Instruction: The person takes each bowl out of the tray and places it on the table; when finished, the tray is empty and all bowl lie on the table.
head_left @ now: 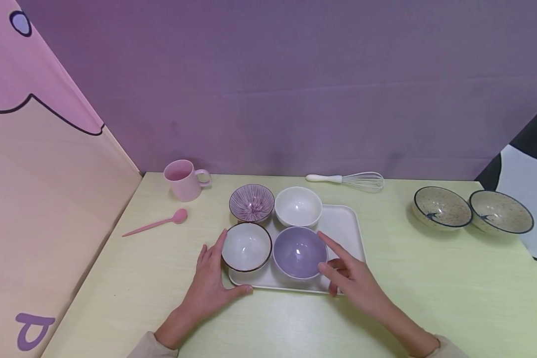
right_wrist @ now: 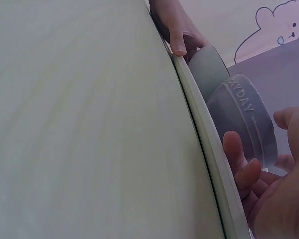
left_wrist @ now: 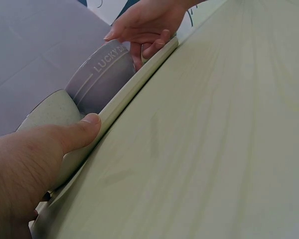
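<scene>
My left hand (head_left: 210,286) lies along the left side of a white bowl with a brown rim (head_left: 247,247), fingers extended and thumb stretched over the front edge of a white tray (head_left: 346,223). At the right side of a purple bowl (head_left: 300,252) is my right hand (head_left: 355,281), index fingertip and thumb close to the rim, other fingers loosely bent near the tray's front edge. The left wrist view shows raised lettering on the purple bowl (left_wrist: 102,74). Behind these two stand a purple-striped bowl (head_left: 251,203) and a plain white bowl (head_left: 298,207).
At the back left stands a pink mug (head_left: 185,181), with a pink spoon (head_left: 161,223) in front of it. A white-handled whisk (head_left: 349,180) lies along the back edge. Two speckled bowls (head_left: 443,209) sit side by side at the far right. A purple backdrop (head_left: 286,89) rises behind the table.
</scene>
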Demonstrator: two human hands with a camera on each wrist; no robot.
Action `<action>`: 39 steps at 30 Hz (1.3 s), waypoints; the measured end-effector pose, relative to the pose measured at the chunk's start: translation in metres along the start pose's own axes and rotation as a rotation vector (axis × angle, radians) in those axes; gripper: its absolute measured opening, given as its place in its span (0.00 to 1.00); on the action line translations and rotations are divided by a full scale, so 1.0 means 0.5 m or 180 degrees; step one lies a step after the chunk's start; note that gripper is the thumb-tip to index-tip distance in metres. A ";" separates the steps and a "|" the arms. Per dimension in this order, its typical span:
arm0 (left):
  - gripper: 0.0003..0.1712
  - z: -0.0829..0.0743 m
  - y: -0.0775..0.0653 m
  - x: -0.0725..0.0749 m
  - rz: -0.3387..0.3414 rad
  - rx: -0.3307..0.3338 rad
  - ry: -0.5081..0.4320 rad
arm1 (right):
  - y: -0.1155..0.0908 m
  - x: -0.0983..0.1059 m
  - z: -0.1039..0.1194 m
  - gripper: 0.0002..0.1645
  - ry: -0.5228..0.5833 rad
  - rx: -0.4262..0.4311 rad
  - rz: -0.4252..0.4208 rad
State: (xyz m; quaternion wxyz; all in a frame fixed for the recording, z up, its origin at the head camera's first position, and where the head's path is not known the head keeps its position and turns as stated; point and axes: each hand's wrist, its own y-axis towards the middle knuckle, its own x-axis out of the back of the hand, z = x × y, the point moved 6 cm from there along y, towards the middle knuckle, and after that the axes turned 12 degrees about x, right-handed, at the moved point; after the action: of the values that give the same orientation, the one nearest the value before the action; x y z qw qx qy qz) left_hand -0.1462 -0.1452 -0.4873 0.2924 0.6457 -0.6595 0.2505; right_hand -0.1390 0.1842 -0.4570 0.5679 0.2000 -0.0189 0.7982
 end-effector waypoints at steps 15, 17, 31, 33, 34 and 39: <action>0.86 0.000 -0.001 0.001 -0.0005 0.0016 0.0019 | 0.007 -0.013 0.005 0.43 0.0158 -0.0200 -0.0123; 0.86 0.000 -0.001 0.001 -0.0002 0.0017 0.0021 | 0.007 -0.014 0.006 0.43 0.0193 -0.0213 -0.0159; 0.87 0.000 0.001 0.000 0.0023 0.0073 0.0028 | 0.006 -0.014 0.003 0.44 0.0296 -0.0336 -0.0321; 0.87 0.000 0.001 0.000 0.0016 0.0058 0.0039 | 0.006 -0.014 0.001 0.44 0.0323 -0.0362 -0.0365; 0.86 0.000 0.001 0.000 0.0012 0.0050 0.0038 | 0.006 -0.014 0.001 0.44 0.0329 -0.0371 -0.0380; 0.86 -0.001 0.000 0.001 -0.0001 0.0047 0.0025 | 0.005 -0.012 -0.001 0.44 0.0418 -0.0436 -0.0464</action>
State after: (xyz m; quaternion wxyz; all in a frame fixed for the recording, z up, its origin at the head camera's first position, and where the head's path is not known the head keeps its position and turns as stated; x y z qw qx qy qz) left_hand -0.1463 -0.1450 -0.4867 0.2902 0.6469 -0.6564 0.2578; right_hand -0.1396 0.1782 -0.4590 0.6368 0.1088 -0.0216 0.7630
